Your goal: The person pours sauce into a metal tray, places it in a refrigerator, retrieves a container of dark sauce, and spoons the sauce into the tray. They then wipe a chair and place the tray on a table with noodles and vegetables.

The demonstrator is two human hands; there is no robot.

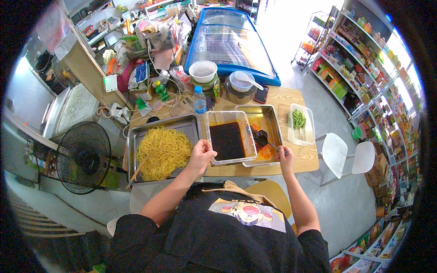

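Note:
My left hand (201, 155) pinches the near left corner of a clear plastic container (251, 145) that holds a dark brown sauce (227, 140). The container overlaps the left side of a metal tray (273, 119) with orange oily food in it. My right hand (286, 157) grips the handle of a spoon or ladle (269, 142), whose dark bowl sits over a dark clump (257, 133) in that tray. Left of my left hand, yellow noodles (164, 153) are heaped in a larger metal tray (193, 123). A pair of chopsticks (136, 172) leans across its near left corner.
Chopped green vegetables (299, 118) lie in a clear container (305, 136) at the right. Behind stand a water bottle (200, 100), a green bottle (161, 90), a white bowl (203, 72), a lidded tub with a spoon (241, 82) and a phone (261, 94). A black fan (83, 157) stands left.

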